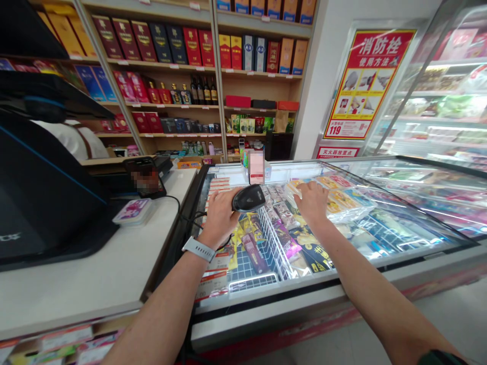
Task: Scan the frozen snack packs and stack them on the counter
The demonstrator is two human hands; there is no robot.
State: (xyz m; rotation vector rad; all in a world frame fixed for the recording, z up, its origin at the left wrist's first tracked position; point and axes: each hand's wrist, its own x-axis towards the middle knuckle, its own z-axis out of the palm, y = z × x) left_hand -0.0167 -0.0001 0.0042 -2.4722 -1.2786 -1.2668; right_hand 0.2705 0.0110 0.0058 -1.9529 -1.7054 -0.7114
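Note:
Fingers of my left hand (220, 215) wrap round a black handheld scanner (249, 198), held above the left part of a glass-topped freezer (274, 304). A light watch strap circles that wrist. My right hand (312, 203) rests with spread fingers on the left edge of a clear plastic bag of yellow and orange packs (344, 198), which lies on the glass. Below the glass, wire baskets (276, 243) hold wrapped ice creams. Just beyond the scanner stands a small upright item (256, 166), partly blurred out.
On the left, a white counter (163, 253) carries a black checkout machine (49, 192), a phone (146, 177) and stacked plastic tubs (133, 212). A person's white sleeve (72, 142) shows behind the machine. Shelves of boxes (163, 66) line the back; a cable runs beside the freezer's left edge.

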